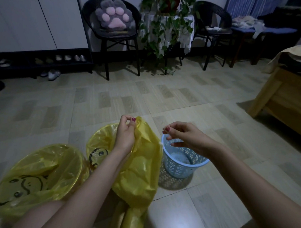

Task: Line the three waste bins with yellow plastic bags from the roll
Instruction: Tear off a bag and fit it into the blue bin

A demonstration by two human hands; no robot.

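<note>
Head view: three bins sat on the tiled floor (163, 99) near its front edge. Left bin (39, 177) was lined with a yellow bag, duck print showing on the film, nothing visible inside. Middle bin (102, 145) was lined likewise, its right side hidden behind the left forearm and the loose bag. Blue perforated bin (182, 163) stood to the right of them, unlined, with some pale material at the bottom; couldn't tell what. Left hand (126, 134) was raised, thumb and fingertips pinching the top edge of a loose yellow bag (141, 170), which hung down between middle and blue bins, touching the blue rim. Bag trailed down to the roll (130, 222) lying on the floor at the bottom edge of the view. Right hand (181, 135) hovered over the blue bin's rim, fingers curled, thumb and forefinger pinched together; what it held, if anything, was too small to tell. Open floor ahead and right of the blue bin. Wooden bed frame (286, 96) at the right edge, chair with a paw cushion (114, 15) and a potted plant (168, 15) along the far wall.
</note>
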